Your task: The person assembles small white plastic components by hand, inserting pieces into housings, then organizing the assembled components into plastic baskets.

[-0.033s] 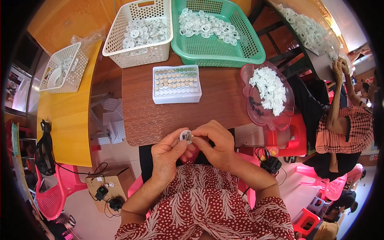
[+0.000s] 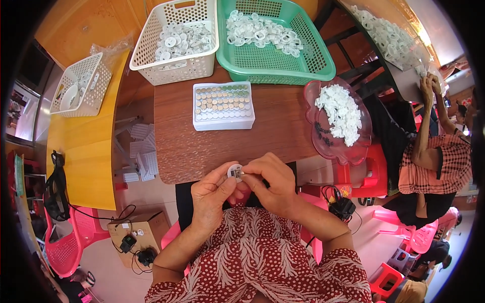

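Note:
A small round white plastic piece (image 2: 235, 170) with a dark, metallic-looking middle is pinched between the thumb and fingers of my left hand (image 2: 214, 189), just off the table's near edge. My right hand (image 2: 270, 182) meets it from the right, its thumb and forefinger pressed together at the piece's edge. Whatever those fingertips grip is too small and covered to name. Beyond my hands stands a white foam tray (image 2: 223, 124) with rows of round coin-like discs, tan and greenish. To its right, a red scalloped plate (image 2: 308, 103) carries a heap of small white parts and some tiny black ones.
On the brown table (image 2: 278, 118), a cream basket (image 2: 174, 76) and a green basket (image 2: 283, 78) hold loose clear and white plastic parts. A smaller white basket (image 2: 96, 96) sits on the yellow table (image 2: 96, 151) at left. At right, a co-worker (image 2: 429, 161) handles similar parts.

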A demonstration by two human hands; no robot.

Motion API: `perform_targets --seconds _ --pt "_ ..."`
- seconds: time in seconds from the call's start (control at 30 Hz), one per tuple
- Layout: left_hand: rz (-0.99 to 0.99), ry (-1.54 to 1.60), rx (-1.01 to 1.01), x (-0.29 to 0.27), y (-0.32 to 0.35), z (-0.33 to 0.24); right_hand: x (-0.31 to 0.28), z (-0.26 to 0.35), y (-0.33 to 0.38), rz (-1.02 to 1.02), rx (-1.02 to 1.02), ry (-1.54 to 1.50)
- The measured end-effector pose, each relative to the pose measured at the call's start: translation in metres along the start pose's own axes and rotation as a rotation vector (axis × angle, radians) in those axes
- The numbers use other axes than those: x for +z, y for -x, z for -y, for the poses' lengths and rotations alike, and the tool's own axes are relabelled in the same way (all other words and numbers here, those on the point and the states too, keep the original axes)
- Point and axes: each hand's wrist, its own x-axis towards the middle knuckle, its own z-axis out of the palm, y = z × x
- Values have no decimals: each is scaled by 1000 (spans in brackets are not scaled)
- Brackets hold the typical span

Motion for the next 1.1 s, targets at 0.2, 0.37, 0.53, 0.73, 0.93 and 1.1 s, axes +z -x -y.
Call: perform_targets --seconds 0.2,0.37,0.53,0.73,0.93,1.1 --pt "17 -98 40 4 8 0 3 3 6 -34 -202 200" --pt "41 -88 51 4 12 5 1 2 10 -20 -251 255" --pt "43 -77 10 0 12 7 3 2 10 -15 -316 305" --pt "42 -71 9 -3 12 9 4 0 12 20 -313 297" --pt "38 -60 13 -4 13 14 4 -5 11 45 -336 256" --pt "41 -68 5 -5 15 14 0 -8 8 119 -320 121"
